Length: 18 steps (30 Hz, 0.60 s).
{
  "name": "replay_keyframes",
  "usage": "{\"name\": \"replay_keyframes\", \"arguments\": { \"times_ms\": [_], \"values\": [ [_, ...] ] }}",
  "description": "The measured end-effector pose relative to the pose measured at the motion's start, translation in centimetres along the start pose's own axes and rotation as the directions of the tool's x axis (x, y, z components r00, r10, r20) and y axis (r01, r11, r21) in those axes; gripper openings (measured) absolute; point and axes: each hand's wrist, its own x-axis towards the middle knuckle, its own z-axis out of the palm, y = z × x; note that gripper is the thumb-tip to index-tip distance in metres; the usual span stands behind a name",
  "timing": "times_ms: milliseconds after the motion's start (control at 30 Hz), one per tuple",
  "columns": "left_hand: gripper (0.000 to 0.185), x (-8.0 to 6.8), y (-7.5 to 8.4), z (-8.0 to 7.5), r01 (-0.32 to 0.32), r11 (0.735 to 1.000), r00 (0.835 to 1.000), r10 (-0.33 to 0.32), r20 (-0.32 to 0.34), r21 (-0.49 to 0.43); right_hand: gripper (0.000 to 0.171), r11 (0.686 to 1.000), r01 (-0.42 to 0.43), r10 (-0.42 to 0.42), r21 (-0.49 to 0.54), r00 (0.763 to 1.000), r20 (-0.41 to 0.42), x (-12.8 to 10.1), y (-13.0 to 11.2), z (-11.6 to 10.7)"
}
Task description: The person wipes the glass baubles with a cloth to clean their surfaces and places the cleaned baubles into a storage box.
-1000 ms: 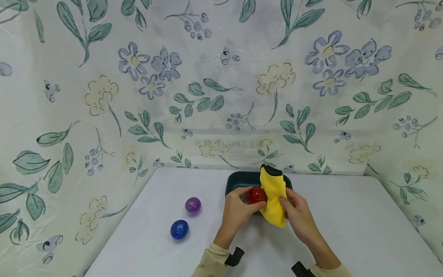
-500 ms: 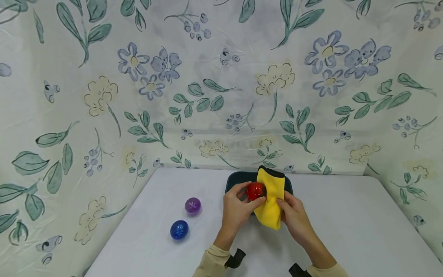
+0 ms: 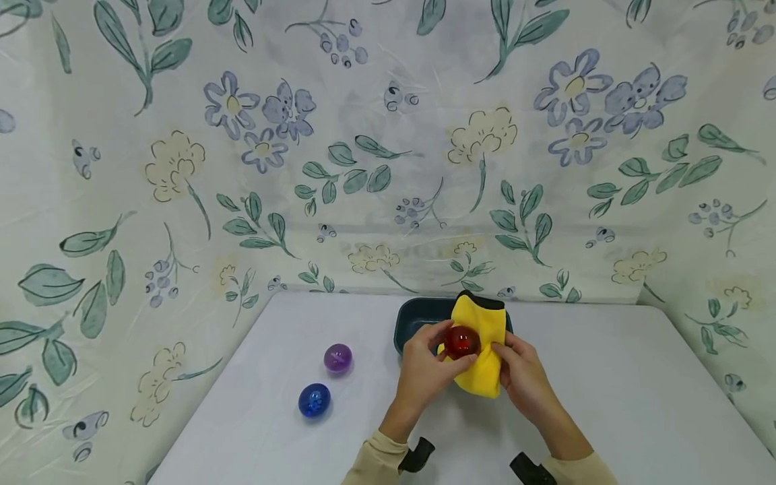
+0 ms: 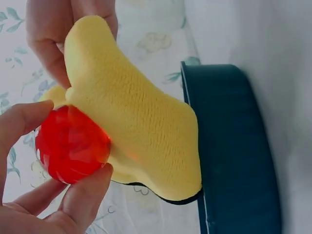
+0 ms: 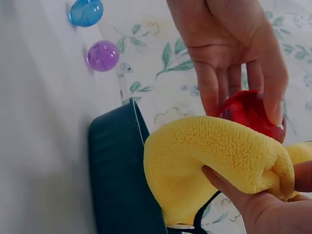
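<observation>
A clear red ball (image 3: 462, 342) is held between the thumb and fingers of my left hand (image 3: 422, 367). Against its side lies a yellow cloth (image 3: 487, 370) with a black edge, which my right hand (image 3: 526, 378) pinches from the right. In the left wrist view the red ball (image 4: 73, 145) touches the fuzzy yellow cloth (image 4: 136, 117). Both hands are over the front part of a dark teal tray (image 3: 418, 311). From the right wrist view, the cloth (image 5: 195, 146) is folded over my right fingers and hides part of the ball (image 5: 251, 114).
To the left on the white table (image 3: 242, 431) rest a purple ball (image 3: 337, 359) and a blue ball (image 3: 314, 401), apart from each other. A flower-patterned curtain (image 3: 364, 135) hangs behind the table. The tray's inside is mostly hidden.
The red ball and left hand have shifted right, so the ball now sits in front of the cloth. The cloth has swung left, then slightly back right, with the right hand.
</observation>
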Motion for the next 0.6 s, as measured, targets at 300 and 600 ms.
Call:
{"name": "replay_keyframes", "arguments": {
  "times_ms": [300, 600],
  "values": [
    [0.061, -0.19, 0.26, -0.21, -0.021, 0.985, 0.999, 0.014, 0.038, 0.174, 0.045, 0.999, 0.002, -0.003, -0.033, 0.999, -0.032, -0.02, -0.16, -0.39],
    [0.061, 0.13, 0.11, -0.46, -0.003, 0.971, 0.995, -0.02, 0.093, 0.24, 0.044, 0.994, 0.051, -0.06, -0.096, 0.994, -0.091, -0.03, -0.65, -0.61]
  ]
}}
